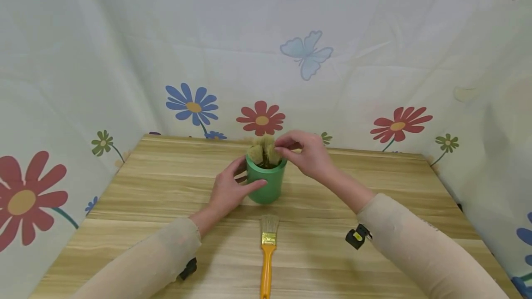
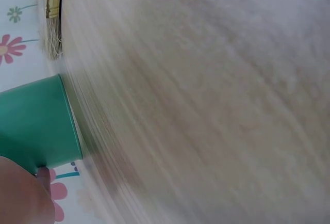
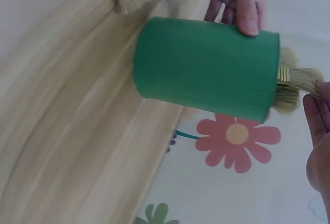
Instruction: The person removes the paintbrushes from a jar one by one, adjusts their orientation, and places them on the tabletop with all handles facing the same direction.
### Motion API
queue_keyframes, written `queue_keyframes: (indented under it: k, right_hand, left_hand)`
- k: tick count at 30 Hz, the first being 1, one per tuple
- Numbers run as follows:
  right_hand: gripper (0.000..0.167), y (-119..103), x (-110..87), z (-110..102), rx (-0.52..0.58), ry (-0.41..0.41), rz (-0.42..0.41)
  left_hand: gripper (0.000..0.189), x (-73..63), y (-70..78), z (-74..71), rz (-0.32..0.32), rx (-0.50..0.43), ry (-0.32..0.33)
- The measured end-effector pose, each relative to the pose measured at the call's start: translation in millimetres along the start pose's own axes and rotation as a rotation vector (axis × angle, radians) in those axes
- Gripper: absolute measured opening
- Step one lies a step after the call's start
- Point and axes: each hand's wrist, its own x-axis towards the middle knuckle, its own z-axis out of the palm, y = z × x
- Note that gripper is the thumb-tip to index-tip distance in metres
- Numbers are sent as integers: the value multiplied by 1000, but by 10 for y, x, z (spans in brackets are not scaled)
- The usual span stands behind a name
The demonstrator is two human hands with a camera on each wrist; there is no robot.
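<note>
A green cup (image 1: 268,187) stands upright on the table, with several paintbrushes (image 1: 256,153) in it, bristles up. My left hand (image 1: 228,188) grips the cup's left side, thumb across the front and fingers behind. At the rim, my right hand (image 1: 311,156) pinches the bristle tip of one paintbrush (image 3: 303,77), whose gold ferrule shows just above the rim in the right wrist view. The handles are hidden inside the cup. In front of the cup lies another paintbrush (image 1: 268,248) with an orange handle, its bristles toward the cup.
The wood-grain table (image 1: 166,188) has its far edge a little behind the cup. Behind it and at the sides hangs a pale curtain (image 1: 232,50) printed with flowers and a butterfly. A small black wrist device (image 1: 357,236) hangs below the right sleeve.
</note>
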Motion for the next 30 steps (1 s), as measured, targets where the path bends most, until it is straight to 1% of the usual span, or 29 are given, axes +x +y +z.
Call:
queue_keyframes:
  k: [7,14,18,23,27,30]
  right_hand:
    - [12,-88,119,-170,44,19,49]
    - [15,-188,214,-407,115,75,160]
    - [17,-223,237,-564,184,113,210]
    - [16,-249,237,-769,275,176,246]
    - [14,-250,220,-906,413,229,262]
    - [14,-225,177,-967,484,232,287]
  left_hand:
    - [82,-1,20,-1,-9,4,-5]
    - [83,-8,38,4,-28,1,-7]
    - [82,-9,34,6,-34,0,-9]
    - [82,-3,29,13,-33,4,-8]
    - [84,2,20,9,-26,5,-4]
    - [84,8,8,0,-16,3,1]
